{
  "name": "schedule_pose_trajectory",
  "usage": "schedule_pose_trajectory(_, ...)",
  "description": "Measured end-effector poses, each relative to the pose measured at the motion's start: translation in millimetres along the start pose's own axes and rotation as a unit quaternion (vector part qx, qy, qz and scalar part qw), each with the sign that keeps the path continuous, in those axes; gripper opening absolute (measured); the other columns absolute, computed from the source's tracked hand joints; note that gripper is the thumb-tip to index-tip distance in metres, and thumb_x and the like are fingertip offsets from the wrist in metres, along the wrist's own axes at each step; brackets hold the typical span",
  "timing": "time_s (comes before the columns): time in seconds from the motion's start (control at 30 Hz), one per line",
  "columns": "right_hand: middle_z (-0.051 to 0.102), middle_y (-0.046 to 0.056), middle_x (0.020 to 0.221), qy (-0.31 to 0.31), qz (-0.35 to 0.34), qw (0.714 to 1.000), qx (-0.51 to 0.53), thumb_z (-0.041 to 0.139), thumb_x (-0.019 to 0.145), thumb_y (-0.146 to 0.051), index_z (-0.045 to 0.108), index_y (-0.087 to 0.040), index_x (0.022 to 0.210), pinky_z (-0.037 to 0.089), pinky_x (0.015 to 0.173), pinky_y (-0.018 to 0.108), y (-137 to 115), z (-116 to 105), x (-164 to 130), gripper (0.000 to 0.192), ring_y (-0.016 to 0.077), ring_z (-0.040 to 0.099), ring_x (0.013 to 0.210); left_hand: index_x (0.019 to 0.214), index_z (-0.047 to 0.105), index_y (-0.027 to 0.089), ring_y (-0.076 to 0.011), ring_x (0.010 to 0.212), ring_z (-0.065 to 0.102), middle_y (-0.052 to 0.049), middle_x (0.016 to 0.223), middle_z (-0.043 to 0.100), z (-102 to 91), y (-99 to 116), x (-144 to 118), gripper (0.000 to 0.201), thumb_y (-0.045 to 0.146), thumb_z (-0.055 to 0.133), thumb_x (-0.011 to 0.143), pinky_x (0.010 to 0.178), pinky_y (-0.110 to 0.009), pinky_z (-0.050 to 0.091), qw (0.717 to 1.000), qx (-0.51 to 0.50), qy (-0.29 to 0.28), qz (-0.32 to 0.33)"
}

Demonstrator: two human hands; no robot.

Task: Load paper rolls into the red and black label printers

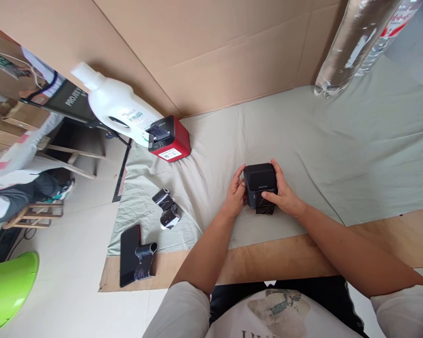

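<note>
White jug (109, 101) near cardboard wall (232, 51); green tub (12, 293) on floor (74, 272).

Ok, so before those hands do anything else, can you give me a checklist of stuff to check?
1. Left hand on the black box: ok, at its side.
2. Right thumb on the dark strip at the box's front: ok.
3. Strip smooth: not ok, it looks creased.
4. Box resting on the cloth: cannot tell, its underside is hidden.
5. Phone on the table: ok, but near the edge.
6. Red box away from both hands: ok.
</note>
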State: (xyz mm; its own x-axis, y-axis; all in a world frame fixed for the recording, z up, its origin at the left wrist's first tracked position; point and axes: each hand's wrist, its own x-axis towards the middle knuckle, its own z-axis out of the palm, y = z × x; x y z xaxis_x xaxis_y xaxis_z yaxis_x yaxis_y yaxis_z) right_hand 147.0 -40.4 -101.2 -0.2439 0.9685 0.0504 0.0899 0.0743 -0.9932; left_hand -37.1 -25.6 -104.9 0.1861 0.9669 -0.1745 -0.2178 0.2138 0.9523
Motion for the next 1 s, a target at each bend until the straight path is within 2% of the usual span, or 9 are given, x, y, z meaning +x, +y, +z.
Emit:
schedule_pose_trajectory(0.13,0.02,0.005,0.167,0.006,0.037,0.997,0.063,0.055,0.082,-0.039,0.004,-0.027,0.16,0.022,0.125,0.051,-0.5,-1.0,0.7,0.094,0.0255,0.025,0.152,0.147,0.045,0.035,-0.0138,0.065,0.061,-0.005,0.096,0.069,-0.2,-2.9,0.2,0.066,0.053,0.065,0.087,0.057,-0.026,0.052,1.0,-0.005,0.001,0.006)
schedule_pose_trajectory(0.27,0.024,0.002,0.166,0.015,0.048,0.994,0.092,0.055,0.075,-0.029,0.009,-0.028,0.16,0.016,0.126,0.05,-0.2,-1.6,2.3,0.097,0.0245,0.023,0.153,0.152,0.034,0.038,-0.0103,0.057,0.053,-0.001,0.087,0.064,0.6,-3.5,-0.4,0.073,0.053,0.065,0.087,0.053,-0.023,0.046,1.0,-0.016,-0.004,0.007)
schedule_pose_trajectory(0.4,0.024,0.001,0.166,0.016,0.058,0.988,0.144,0.058,0.075,-0.027,0.012,-0.029,0.16,0.017,0.127,0.049,-1.7,-0.1,2.3,0.096,0.0251,0.024,0.153,0.155,0.025,0.038,-0.0082,0.054,0.049,0.003,0.08,0.06,1.1,-1.1,-1.1,0.08,0.053,0.066,0.087,0.053,-0.021,0.044,1.0,-0.021,-0.009,-0.001)
schedule_pose_trajectory(0.5,0.027,-0.001,0.165,0.024,0.054,0.985,0.165,0.06,0.079,-0.03,0.017,-0.031,0.159,0.016,0.127,0.049,-1.2,2.0,1.6,0.091,0.0251,0.023,0.153,0.154,0.024,0.038,-0.0086,0.058,0.052,0.003,0.082,0.061,1.1,-1.2,-1.5,0.081,0.054,0.066,0.087,0.056,-0.021,0.046,1.0,-0.026,-0.008,0.004)
schedule_pose_trajectory(0.6,0.031,-0.003,0.163,0.062,0.054,0.984,0.156,0.058,0.087,-0.041,0.025,-0.036,0.157,0.014,0.128,0.048,1.1,4.1,1.7,0.077,0.0237,0.023,0.153,0.153,0.025,0.038,-0.0093,0.058,0.052,0.003,0.081,0.061,1.5,-3.3,-1.8,0.082,0.055,0.068,0.085,0.055,-0.021,0.044,1.0,-0.03,-0.005,0.008)
schedule_pose_trajectory(0.73,0.038,0.0,0.159,0.087,0.051,0.986,0.135,0.059,0.088,-0.054,0.031,-0.036,0.153,0.023,0.126,0.048,1.4,5.1,2.6,0.073,0.0245,0.033,0.148,0.15,0.03,0.037,-0.0103,0.058,0.051,0.003,0.079,0.06,1.1,-6.1,-1.0,0.08,0.058,0.068,0.083,0.056,-0.022,0.043,1.0,-0.022,-0.006,0.001)
schedule_pose_trajectory(0.87,0.058,0.007,0.139,0.106,0.014,0.99,0.096,0.065,0.084,-0.058,0.047,-0.03,0.141,0.043,0.111,0.046,-1.7,-1.5,5.2,0.066,0.026,0.055,0.128,0.143,0.043,0.032,-0.012,0.06,0.054,0.002,0.078,0.06,-1.9,-9.7,0.5,0.065,0.056,0.064,0.086,0.058,-0.024,0.045,1.0,0.003,-0.006,0.013)
schedule_pose_trajectory(0.93,0.067,0.007,0.12,0.128,0.006,0.989,0.077,0.063,0.083,-0.062,0.059,-0.026,0.124,0.052,0.097,0.043,-2.3,-8.2,7.4,0.054,0.0248,0.063,0.109,0.137,0.05,0.029,-0.0127,0.062,0.055,0.001,0.077,0.061,-2.3,-11.6,-0.3,0.057,0.054,0.062,0.086,0.061,-0.026,0.046,1.0,0.016,-0.013,0.02)
schedule_pose_trajectory(1.0,0.07,0.005,0.098,0.147,0.008,0.988,0.047,0.06,0.083,-0.066,0.065,-0.024,0.102,0.053,0.082,0.039,-1.8,-15.0,9.5,0.047,0.0224,0.064,0.091,0.131,0.054,0.026,-0.0139,0.064,0.058,0.0,0.08,0.064,-0.7,-12.5,-2.7,0.053,0.054,0.06,0.087,0.064,-0.028,0.048,0.999,0.029,-0.014,0.029)
